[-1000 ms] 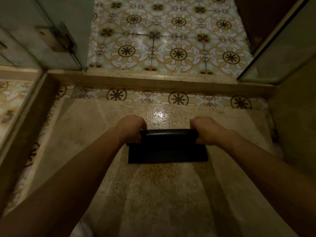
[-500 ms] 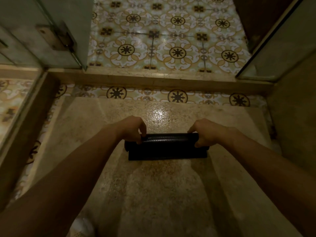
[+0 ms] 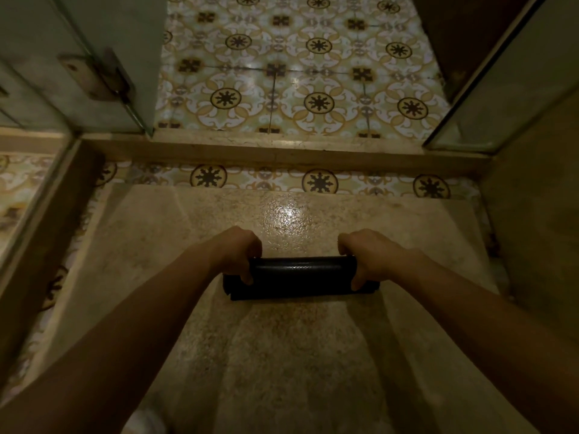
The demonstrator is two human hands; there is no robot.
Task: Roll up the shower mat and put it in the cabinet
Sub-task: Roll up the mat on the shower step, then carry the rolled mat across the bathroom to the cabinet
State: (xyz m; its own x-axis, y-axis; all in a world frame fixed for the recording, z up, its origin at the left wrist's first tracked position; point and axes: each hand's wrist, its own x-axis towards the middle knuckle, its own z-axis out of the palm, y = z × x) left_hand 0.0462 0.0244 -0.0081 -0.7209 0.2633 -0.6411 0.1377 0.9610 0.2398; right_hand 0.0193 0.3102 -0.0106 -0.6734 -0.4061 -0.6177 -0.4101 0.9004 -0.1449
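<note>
- Pretty tight spot here: a glass door (image 3: 94, 57) with a metal hinge (image 3: 97, 76) on the left, another glass panel (image 3: 507, 83) on the right, and a raised stone curb (image 3: 282, 151) running across in front, between the shower floor (image 3: 282, 355) and the patterned tiles (image 3: 297, 73) beyond.
- Dim wall (image 3: 539, 198) closes in the right side, so there's not much room either way.
- The black shower mat (image 3: 302, 277) is basically all rolled up, lying on the speckled floor right in the middle, just below a shiny glare spot.
- The roll's long axis runs left to right, parallel to the curb, ends pointing at the side walls.
- Left hand (image 3: 238, 255) is curled over the left end, right hand (image 3: 366, 258) over the right end, fingers wrapped over the top and thumbs on the near side, both clamped on the roll.
</note>
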